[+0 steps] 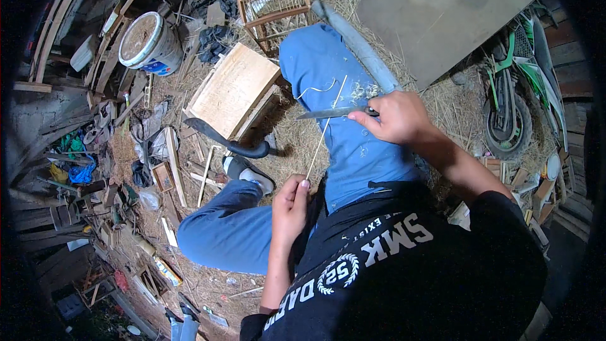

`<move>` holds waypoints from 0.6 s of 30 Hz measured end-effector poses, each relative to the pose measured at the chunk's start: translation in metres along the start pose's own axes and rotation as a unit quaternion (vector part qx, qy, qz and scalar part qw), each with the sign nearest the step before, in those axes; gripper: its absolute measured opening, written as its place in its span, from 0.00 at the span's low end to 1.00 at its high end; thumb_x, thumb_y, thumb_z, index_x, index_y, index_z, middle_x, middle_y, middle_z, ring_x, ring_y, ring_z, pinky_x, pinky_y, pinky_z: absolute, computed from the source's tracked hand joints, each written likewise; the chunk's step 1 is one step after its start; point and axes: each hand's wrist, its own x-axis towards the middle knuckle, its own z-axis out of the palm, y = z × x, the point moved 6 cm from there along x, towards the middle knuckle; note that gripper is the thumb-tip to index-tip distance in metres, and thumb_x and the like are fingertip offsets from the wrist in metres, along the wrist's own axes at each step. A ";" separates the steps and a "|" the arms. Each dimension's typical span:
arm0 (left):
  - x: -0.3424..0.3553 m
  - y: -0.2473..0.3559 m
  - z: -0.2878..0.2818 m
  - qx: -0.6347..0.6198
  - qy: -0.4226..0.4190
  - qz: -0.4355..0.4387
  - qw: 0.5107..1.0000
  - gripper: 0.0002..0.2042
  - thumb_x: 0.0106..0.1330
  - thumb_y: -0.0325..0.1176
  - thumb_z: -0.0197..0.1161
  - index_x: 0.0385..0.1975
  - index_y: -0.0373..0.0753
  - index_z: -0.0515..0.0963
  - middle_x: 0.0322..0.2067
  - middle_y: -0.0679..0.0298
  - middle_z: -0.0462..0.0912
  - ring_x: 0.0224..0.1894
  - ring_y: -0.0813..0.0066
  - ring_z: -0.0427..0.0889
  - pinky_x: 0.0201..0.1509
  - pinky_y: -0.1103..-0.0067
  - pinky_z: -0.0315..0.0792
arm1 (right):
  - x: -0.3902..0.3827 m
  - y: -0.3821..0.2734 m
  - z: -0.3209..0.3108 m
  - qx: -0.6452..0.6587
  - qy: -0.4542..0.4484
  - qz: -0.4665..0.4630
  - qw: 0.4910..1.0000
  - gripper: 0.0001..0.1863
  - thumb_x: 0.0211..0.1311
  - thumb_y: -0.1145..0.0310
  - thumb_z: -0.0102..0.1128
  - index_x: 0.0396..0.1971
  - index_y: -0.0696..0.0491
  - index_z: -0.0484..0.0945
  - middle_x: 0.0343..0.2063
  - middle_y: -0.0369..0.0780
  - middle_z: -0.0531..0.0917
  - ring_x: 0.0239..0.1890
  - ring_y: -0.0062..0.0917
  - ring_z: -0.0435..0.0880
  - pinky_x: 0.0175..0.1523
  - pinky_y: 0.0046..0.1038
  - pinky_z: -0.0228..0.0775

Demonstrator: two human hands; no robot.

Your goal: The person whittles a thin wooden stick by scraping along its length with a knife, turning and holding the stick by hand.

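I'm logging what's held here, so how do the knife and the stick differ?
The knife has a flat grey blade; the stick is pale and much thinner. The knife is in the right hand, the stick in the left hand. In the picture, the knife lies nearly level, while the stick slants steeply. Both are long and narrow.

The right hand (399, 117) hides most of the handle of the knife (325, 113), and the fingers of the left hand (289, 205) cover the lower end of the thin stick (319, 142). Whether the blade bites into the wood is too small to tell. Single curls in the heap of shavings (364, 91) run together. The lower edge cuts off a blue-handled tool (189, 328) and the black shirt (435, 284)
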 end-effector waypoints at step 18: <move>-0.013 -0.006 -0.013 -0.039 0.007 -0.037 0.999 0.09 0.83 0.35 0.55 0.39 0.39 0.77 0.27 0.75 0.72 0.29 0.87 0.69 0.32 0.84 0.61 | -0.006 0.020 0.007 0.131 0.025 0.068 0.989 0.33 0.69 0.36 0.61 0.21 0.55 0.85 0.16 0.48 0.81 0.24 0.50 0.85 0.32 0.47 0.75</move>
